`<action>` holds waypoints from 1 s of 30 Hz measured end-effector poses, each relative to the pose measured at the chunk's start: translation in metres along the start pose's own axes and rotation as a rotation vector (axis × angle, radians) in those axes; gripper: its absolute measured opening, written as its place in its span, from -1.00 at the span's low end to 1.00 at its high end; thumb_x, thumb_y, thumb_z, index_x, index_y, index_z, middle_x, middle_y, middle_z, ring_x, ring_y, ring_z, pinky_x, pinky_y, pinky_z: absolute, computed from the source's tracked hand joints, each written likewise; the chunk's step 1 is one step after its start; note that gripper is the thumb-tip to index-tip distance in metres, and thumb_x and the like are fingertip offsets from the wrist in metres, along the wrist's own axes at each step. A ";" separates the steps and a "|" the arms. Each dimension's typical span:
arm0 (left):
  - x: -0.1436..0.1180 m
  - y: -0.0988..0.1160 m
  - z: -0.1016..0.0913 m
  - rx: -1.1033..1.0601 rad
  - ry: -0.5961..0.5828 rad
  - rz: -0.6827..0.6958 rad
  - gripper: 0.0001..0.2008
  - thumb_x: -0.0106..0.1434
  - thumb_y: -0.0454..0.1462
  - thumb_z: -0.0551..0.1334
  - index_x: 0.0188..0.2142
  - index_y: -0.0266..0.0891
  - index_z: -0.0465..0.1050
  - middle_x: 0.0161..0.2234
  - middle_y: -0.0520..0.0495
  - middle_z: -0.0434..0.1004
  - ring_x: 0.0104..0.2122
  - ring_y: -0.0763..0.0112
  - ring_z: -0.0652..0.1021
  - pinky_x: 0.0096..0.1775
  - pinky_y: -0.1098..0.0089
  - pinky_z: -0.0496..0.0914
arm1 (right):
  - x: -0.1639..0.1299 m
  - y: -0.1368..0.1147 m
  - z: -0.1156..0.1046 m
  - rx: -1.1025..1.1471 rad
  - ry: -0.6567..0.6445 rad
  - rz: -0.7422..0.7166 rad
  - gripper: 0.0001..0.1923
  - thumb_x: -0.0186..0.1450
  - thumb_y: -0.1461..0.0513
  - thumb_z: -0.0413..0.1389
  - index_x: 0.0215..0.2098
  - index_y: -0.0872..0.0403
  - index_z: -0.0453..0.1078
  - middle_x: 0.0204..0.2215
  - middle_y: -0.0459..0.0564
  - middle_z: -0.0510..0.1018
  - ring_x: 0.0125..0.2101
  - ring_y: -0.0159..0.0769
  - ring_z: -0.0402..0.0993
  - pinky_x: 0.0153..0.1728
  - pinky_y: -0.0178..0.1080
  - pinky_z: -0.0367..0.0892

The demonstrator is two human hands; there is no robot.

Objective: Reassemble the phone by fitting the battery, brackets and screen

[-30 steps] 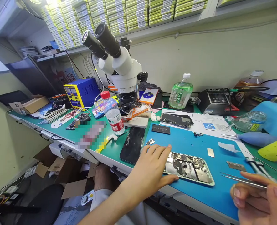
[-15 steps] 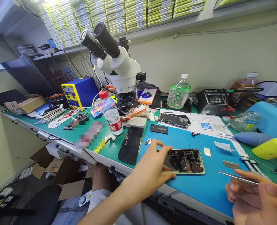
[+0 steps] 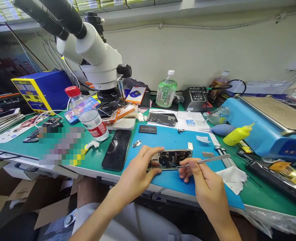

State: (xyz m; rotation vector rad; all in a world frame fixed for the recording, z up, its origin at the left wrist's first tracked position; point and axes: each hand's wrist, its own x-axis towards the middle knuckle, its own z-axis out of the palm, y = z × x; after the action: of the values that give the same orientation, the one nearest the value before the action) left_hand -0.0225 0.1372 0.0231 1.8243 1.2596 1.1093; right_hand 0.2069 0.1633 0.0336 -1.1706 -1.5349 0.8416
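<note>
Left hand point(image 3: 137, 170) grips the opened phone point(image 3: 170, 159), a flat rectangle with exposed metal parts, on the smooth blue mat point(image 3: 208, 187) near the desk point(image 3: 258, 195) front edge. Right hand point(image 3: 203, 182) pinches thin steel tweezers point(image 3: 208, 160), tips at the phone. Bare mat lies just beyond.

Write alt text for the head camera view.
A person's left hand steadies an opened smartphone with exposed circuitry on a blue work mat, while the right hand holds thin metal tweezers to it. A white stereo microscope stands behind.
</note>
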 end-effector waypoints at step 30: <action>0.007 -0.001 -0.023 -0.179 0.034 -0.245 -0.57 0.56 -0.08 0.25 0.34 -0.03 0.55 0.13 -0.06 0.71 0.05 0.19 0.66 0.03 0.34 0.53 | -0.001 0.005 -0.003 0.215 0.207 0.169 -0.47 0.41 -0.24 0.25 -0.29 0.04 0.57 -0.51 -0.04 0.55 -0.52 -0.34 0.50 -0.60 -0.35 0.44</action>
State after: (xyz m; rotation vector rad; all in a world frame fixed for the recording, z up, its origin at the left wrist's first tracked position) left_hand -0.0423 0.1450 0.0335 1.4818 1.3185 1.0814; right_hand 0.2112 0.1639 0.0291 -1.1990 -1.1595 0.9412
